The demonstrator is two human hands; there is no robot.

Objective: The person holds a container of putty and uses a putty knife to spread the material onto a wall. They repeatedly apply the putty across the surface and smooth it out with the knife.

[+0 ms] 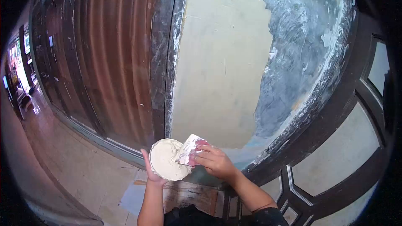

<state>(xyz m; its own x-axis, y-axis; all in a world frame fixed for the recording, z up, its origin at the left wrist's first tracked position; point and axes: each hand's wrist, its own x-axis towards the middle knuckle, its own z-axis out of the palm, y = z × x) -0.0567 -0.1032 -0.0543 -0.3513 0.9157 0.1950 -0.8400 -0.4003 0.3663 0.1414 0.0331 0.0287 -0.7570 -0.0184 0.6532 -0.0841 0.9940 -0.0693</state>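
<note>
My left hand [151, 171] holds up a round tub of cream-white wall putty [161, 159] from below and from its left side. In my right hand [215, 162] is a flat putty scraper [193, 147], pinkish red and smeared with white. The scraper's lower left edge touches the putty, near the tub's right rim. In front of me the wall has a smooth cream coat [222, 58] on its left part. To the right of that coat, with a ragged border, lies a blue-grey rough patch [293, 46].
On the left stands a dark-framed glass panel with a brown curtain [115, 58] behind it. A dark wooden panelled door [335, 150] is on the right. Below, a pale sheet [133, 196] lies on the tiled floor [92, 180], which runs to a bright opening at far left.
</note>
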